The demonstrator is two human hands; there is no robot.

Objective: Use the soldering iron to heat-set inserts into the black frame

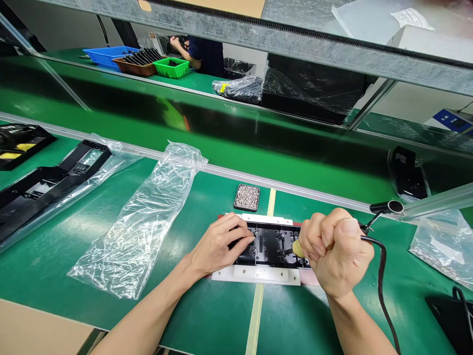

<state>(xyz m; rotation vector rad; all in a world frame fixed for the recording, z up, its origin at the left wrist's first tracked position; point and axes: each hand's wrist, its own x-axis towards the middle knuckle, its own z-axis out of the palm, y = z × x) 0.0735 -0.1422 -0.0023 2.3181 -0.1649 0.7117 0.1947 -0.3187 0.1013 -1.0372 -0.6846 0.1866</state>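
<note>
Gripping a corded electric screwdriver with a yellowish collar (297, 249) in a tight fist, the right hand (338, 256) holds the tool upright with its tip down on the right end of a flat black moulded plastic part (271, 244). That part sits in a white rectangular fixture plate (258, 274) on the green bench mat (207, 315), directly under the fist. The tool's black cable (382, 276) leaves the back of the fist and curves down to the right. The left hand (221, 244) lies to the left of the fist, palm down, fingertips pressing on the left end of the black part; it pins the part down but does not close around anything.

The step in hand looks like fastening: the bit appears to be set at a point on the right end, though the tip itself is hidden behind the knuckles, so whether a screw is seated there cannot be told. A small black tray of silvery screws (247, 197) lies beyond the fixture, up and left of the fist, near the left hand's fingers.

As a judgement, the next move calls for keeping the tool square to the part and the left hand firm so the part does not twist in its fixture. An empty clear plastic bag (144, 222) lies well to the left of both hands
</note>
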